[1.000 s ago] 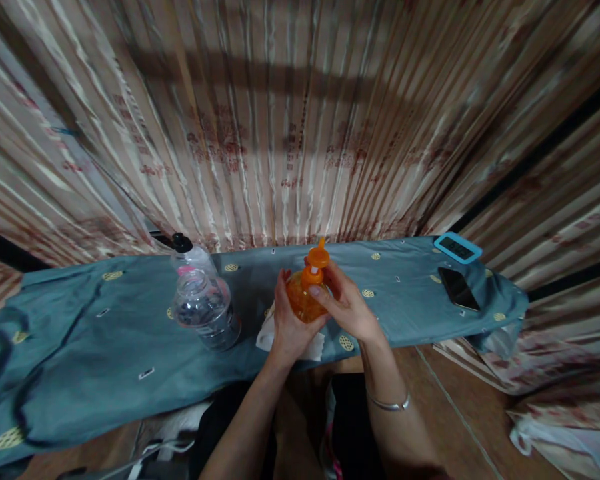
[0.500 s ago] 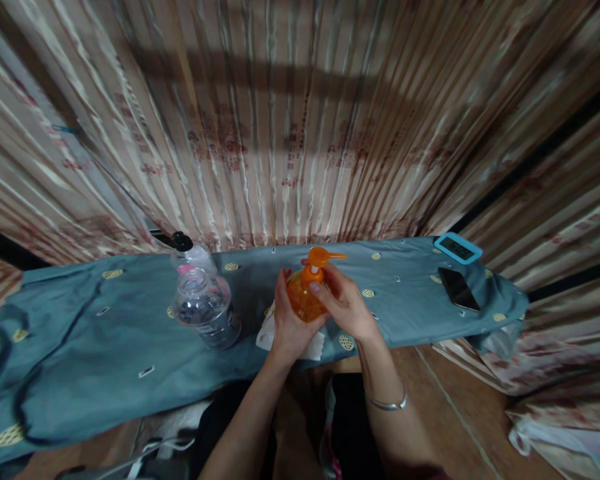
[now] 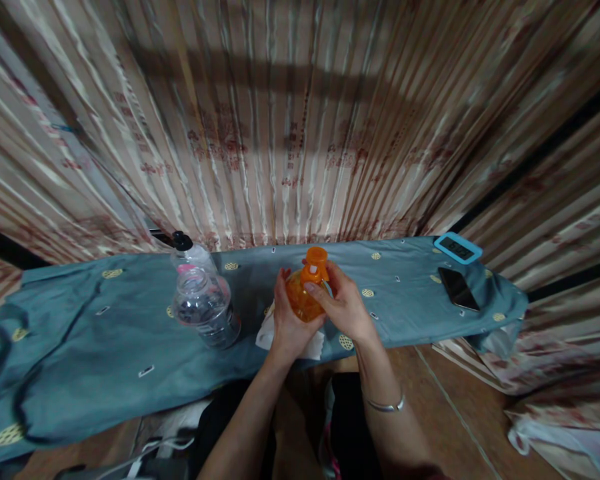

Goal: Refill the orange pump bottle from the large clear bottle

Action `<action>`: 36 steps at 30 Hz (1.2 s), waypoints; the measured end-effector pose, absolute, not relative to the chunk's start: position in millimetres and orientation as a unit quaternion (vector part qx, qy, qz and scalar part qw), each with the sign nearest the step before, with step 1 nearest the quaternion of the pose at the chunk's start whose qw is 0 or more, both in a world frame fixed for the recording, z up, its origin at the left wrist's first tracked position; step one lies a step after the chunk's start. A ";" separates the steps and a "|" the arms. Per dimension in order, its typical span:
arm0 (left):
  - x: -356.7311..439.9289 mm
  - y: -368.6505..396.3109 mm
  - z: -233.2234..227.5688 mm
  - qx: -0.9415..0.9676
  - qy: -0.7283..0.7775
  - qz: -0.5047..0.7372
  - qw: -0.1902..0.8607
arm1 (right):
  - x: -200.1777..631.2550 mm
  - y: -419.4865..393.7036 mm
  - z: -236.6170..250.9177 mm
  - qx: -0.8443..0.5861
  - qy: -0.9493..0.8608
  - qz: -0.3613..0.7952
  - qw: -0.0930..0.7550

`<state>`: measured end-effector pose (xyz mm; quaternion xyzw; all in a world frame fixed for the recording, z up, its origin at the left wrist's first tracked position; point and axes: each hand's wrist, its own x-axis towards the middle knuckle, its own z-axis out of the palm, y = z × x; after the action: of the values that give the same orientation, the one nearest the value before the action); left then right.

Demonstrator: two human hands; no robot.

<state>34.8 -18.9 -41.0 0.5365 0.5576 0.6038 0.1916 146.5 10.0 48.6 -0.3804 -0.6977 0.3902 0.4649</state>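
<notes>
An orange pump bottle [image 3: 300, 300] stands upright above a white cloth or tissue [image 3: 266, 333]; whether it touches the cloth is hidden by my hands. My left hand [image 3: 291, 327] is wrapped around the left and near side of its body. With the thumb at the front and the fingers behind, my right hand [image 3: 347, 303] grips the collar just under the orange pump head [image 3: 317, 255]. The spout seems to point toward me and to the right. Left of the hands sits a clear, uncapped plastic bottle [image 3: 207, 320].
Behind the clear bottle is another bottle with a black cap [image 3: 181, 241]. A blue-framed digital clock [image 3: 457, 248] and a black phone [image 3: 459, 289] lie at the right of the cloth-covered surface [image 3: 130, 313]. A patterned curtain [image 3: 280, 133] hangs at the back.
The pump head has turned: its spout pointed right before and now points more toward me. My right hand has shifted slightly with it, while my left hand stays on the bottle's body.
</notes>
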 end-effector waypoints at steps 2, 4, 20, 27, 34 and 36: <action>34.9 -18.9 -40.1 0.535 0.559 0.604 0.191 | 140.8 7.5 49.0 -0.421 -0.673 0.358 0.492; 35.2 -18.8 -39.9 0.537 0.558 0.604 0.189 | 139.6 5.9 50.0 -0.433 -0.667 0.346 0.497; 34.4 -17.5 -39.6 0.536 0.538 0.622 0.192 | 143.9 5.6 54.7 -0.397 -0.698 0.371 0.466; 34.9 -18.5 -34.0 0.535 0.542 0.617 0.198 | 143.9 6.9 49.2 -0.405 -0.686 0.375 0.474; 34.7 -18.1 -41.4 0.540 0.546 0.613 0.186 | 148.3 8.4 51.5 -0.360 -0.706 0.408 0.453; 34.7 -18.0 -42.3 0.539 0.555 0.606 0.184 | 147.9 9.0 52.2 -0.353 -0.708 0.417 0.447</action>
<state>34.7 -18.0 -42.3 0.5392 0.5552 0.6059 0.1843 147.9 9.0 52.2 -0.3527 -0.7082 0.4171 0.4473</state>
